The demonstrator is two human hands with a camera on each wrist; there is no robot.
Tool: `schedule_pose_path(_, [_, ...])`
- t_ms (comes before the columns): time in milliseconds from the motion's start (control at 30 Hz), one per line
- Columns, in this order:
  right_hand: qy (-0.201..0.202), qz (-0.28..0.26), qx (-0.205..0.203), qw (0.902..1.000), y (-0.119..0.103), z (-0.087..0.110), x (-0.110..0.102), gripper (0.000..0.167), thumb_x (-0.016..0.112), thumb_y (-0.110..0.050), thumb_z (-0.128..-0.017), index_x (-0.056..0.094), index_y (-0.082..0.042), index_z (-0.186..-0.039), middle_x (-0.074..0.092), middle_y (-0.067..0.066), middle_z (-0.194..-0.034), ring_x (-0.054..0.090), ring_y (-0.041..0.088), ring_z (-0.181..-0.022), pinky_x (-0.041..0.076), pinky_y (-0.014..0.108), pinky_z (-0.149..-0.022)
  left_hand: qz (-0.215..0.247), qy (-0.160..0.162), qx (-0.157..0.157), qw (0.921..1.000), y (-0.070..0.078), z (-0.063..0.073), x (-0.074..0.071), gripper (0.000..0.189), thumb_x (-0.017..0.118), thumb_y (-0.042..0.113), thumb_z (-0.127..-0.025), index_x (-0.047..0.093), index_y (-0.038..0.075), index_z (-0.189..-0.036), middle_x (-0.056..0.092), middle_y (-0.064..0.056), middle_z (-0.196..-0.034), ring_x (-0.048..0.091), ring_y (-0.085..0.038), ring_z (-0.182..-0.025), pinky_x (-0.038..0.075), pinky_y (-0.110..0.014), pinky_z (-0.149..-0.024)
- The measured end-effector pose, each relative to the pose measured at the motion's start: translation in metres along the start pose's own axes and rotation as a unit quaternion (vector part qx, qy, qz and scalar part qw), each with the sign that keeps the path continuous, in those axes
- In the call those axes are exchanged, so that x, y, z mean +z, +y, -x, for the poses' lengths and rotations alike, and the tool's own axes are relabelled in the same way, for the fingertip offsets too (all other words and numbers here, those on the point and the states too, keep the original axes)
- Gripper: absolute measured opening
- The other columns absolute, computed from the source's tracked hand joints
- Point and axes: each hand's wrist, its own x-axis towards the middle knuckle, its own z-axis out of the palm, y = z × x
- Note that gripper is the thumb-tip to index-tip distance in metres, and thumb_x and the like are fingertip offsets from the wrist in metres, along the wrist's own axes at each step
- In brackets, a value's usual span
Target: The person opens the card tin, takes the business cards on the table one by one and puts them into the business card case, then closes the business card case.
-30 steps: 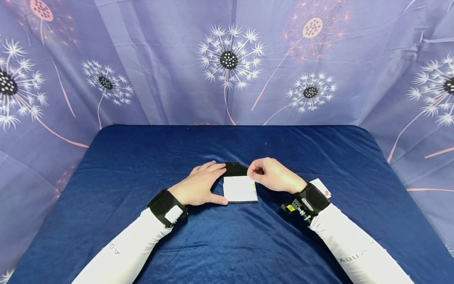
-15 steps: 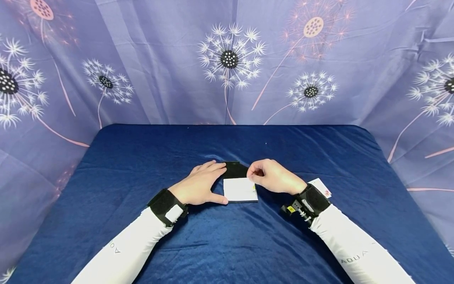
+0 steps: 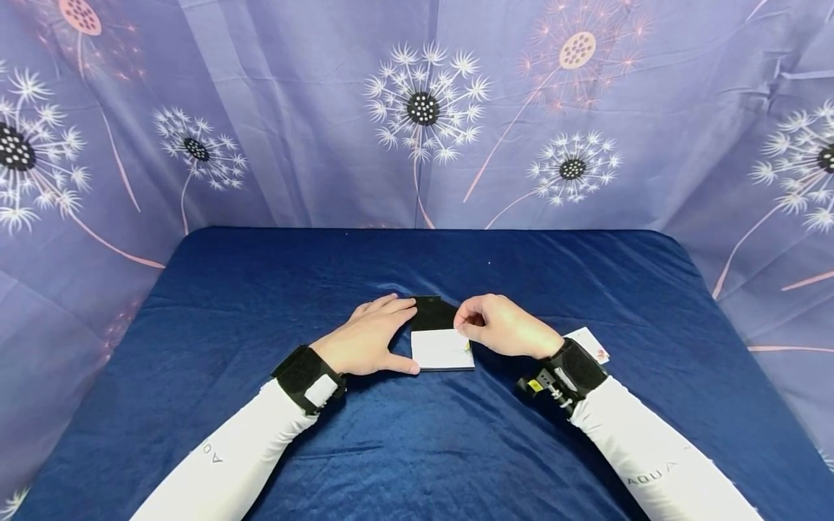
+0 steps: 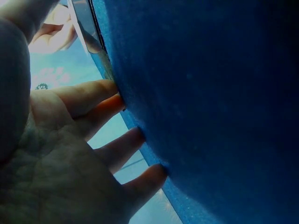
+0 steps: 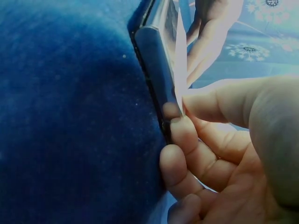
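Observation:
A flat case with a black inside lies unfolded in the middle of the table, its shiny metal side showing in the right wrist view. White cards cover its near half. My right hand pinches the top white card between thumb and fingertips at its far right corner, and that card leans up from the case. Spread along the case's left side is my left hand, fingers straight, thumb at the near left corner. The right fingers partly hide a small yellow print.
A loose white card with red print lies to the right, partly hidden by my right wrist strap. Dark blue cloth covers the table, and a lilac curtain with dandelion prints hangs along its far edge.
The far edge of the white card has come slightly toward me, baring more of the black inside. My right hand has moved down a little with it. The left hand stays in place.

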Motion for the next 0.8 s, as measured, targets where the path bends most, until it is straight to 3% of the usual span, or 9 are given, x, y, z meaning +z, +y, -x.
schedule_pose_path(433, [-0.008, 0.019, -0.012, 0.9997, 0.001, 0.002, 0.001, 0.008, 0.072, -0.010, -0.101, 0.077, -0.016, -0.099, 0.066, -0.007, -0.088, 0.058, 0.011, -0.073, 0.049, 0.030, -0.067, 0.002, -0.003, -0.001, 1.0000, 0.001, 0.000, -0.001, 0.098, 0.078, 0.061, -0.090, 0.040, 0.011, -0.165, 0.031, -0.005, -0.173, 0.017, -0.034, -0.161, 0.019, -0.062, -0.125])
schedule_pose_path(800, [0.013, 0.021, -0.016, 0.9996, -0.002, 0.011, -0.012, 0.012, 0.073, -0.008, -0.101, 0.078, -0.012, -0.111, 0.068, -0.005, -0.096, 0.062, 0.013, -0.083, 0.052, 0.033, -0.075, 0.007, -0.003, -0.001, 1.0000, 0.002, 0.001, -0.003, 0.099, 0.079, 0.060, -0.090, 0.039, 0.011, -0.165, 0.031, -0.006, -0.173, 0.016, -0.035, -0.161, 0.019, -0.063, -0.125])
